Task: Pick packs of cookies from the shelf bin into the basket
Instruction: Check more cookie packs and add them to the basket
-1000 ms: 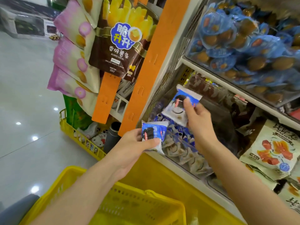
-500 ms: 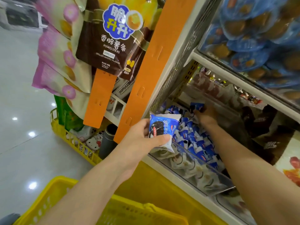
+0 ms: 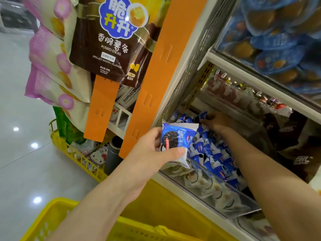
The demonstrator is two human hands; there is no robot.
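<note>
A blue-and-white cookie pack (image 3: pixel 175 141) picturing a dark sandwich cookie is pinched in the left hand (image 3: pixel 149 153), just in front of the clear shelf bin (image 3: pixel 231 200). The right hand (image 3: pixel 217 121) lies among the bin's blue packs (image 3: pixel 213 153), but I cannot tell whether it holds one. A hanging brown bag (image 3: pixel 104 54) reads "POTATO STICKS, GRILLED WAGYU FLAVOR".

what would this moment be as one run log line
left hand: holds blue-and-white cookie pack | right hand: inside clear plastic shelf bin, grip unclear | yellow plastic basket: below arms
</note>
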